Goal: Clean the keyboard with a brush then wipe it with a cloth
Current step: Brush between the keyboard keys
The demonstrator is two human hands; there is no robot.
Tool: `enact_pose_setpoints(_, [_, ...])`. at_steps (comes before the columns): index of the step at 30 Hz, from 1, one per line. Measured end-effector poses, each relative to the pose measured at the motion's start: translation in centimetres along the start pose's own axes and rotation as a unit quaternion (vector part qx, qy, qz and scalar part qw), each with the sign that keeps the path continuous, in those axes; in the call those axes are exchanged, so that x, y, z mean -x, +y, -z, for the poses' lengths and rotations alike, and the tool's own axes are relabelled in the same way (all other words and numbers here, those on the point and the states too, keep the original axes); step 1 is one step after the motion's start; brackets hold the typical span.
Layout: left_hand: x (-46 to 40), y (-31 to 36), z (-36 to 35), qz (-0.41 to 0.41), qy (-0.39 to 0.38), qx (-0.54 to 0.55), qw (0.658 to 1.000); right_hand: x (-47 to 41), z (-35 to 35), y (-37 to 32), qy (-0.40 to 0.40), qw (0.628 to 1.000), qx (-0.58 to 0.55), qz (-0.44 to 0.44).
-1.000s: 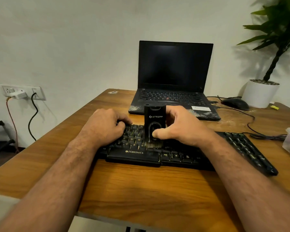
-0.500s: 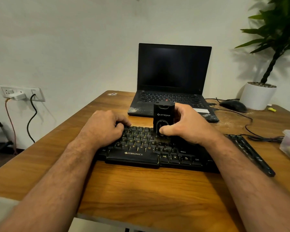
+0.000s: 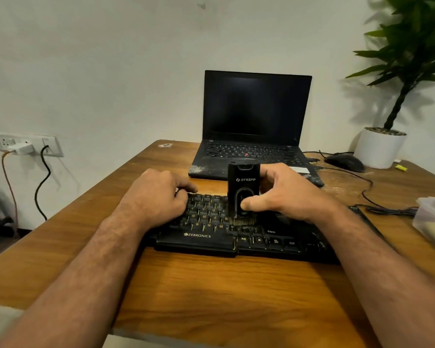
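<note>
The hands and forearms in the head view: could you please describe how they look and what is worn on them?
Both the left hand and the right hand are bare, without gloves, rings, a watch or bracelets in view. The forearms are uncovered and hairy; no sleeves show in the frame.

An open laptop (image 3: 255, 126) stood dark on the wooden desk (image 3: 211, 285); mouse (image 3: 345, 162) beside a potted plant (image 3: 387, 136).

Keyboard (image 3: 206, 222) middle hidden under both hands.
</note>
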State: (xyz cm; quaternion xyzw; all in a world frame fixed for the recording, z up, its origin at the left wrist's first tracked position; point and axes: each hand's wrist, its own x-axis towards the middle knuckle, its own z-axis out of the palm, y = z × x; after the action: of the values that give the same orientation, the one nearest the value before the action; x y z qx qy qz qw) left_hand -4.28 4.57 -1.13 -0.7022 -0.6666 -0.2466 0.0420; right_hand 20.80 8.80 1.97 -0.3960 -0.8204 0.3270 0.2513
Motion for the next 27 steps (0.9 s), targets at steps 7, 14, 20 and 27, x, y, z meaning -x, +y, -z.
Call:
enact_pose_setpoints(7, [-0.3,0.2,-0.5,-0.019,-0.034,0.018,0.999,1.5,-0.1,0.0,0.026,0.999,-0.015,0.012])
enact_pose_setpoints(14, [-0.6,0.7,-0.5,0.001,-0.027,0.014,1.000,2.3,-0.7,0.2,0.009,0.998,-0.048,0.034])
enact_pose_setpoints(20, [-3.4,2.5,0.3,0.022,-0.083,-0.041,0.995,3.4,1.7,0.3,-0.038,0.995,-0.092,-0.006])
enact_pose_setpoints(27, [-3.5,2.4,-0.7,0.017,-0.083,-0.044,0.995,1.7,-0.4,0.4,0.116,0.993,0.021,0.002])
